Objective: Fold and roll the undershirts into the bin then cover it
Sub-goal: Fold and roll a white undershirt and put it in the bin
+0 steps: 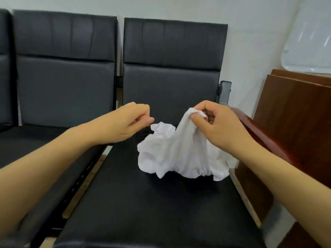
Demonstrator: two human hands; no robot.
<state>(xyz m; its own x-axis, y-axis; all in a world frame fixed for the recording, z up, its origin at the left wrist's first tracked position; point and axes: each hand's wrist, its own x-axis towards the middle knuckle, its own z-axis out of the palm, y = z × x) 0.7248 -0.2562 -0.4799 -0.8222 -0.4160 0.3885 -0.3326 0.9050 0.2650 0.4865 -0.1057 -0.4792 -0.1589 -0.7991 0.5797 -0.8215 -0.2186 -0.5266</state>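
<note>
Head view. The undershirt (179,154) is a white, heavily crumpled garment lying in a loose heap on the black seat (143,203) of the right-hand chair, toward the seat's right side. No fold or roll is visible in it; the fabric shows many random creases. One portion is drawn upward into a peak, while the remainder stays bunched on the seat.

The right hand (220,126) comes in from the lower right. Its thumb and curled fingers pinch the raised peak of the undershirt (grip clamped on the fabric), holding that part above the heap.

The left hand (125,122) comes in from the lower left, forearm bare, and sits just left of the heap's upper edge. Its fingers are curled inward with the thumb tip against them. No fabric is seen between them, so it holds nothing; its fingertips are near the undershirt but apart from it.

A second black chair (62,77) stands to the left. A brown wooden panel (295,122) stands at the right edge, beside the seat.
</note>
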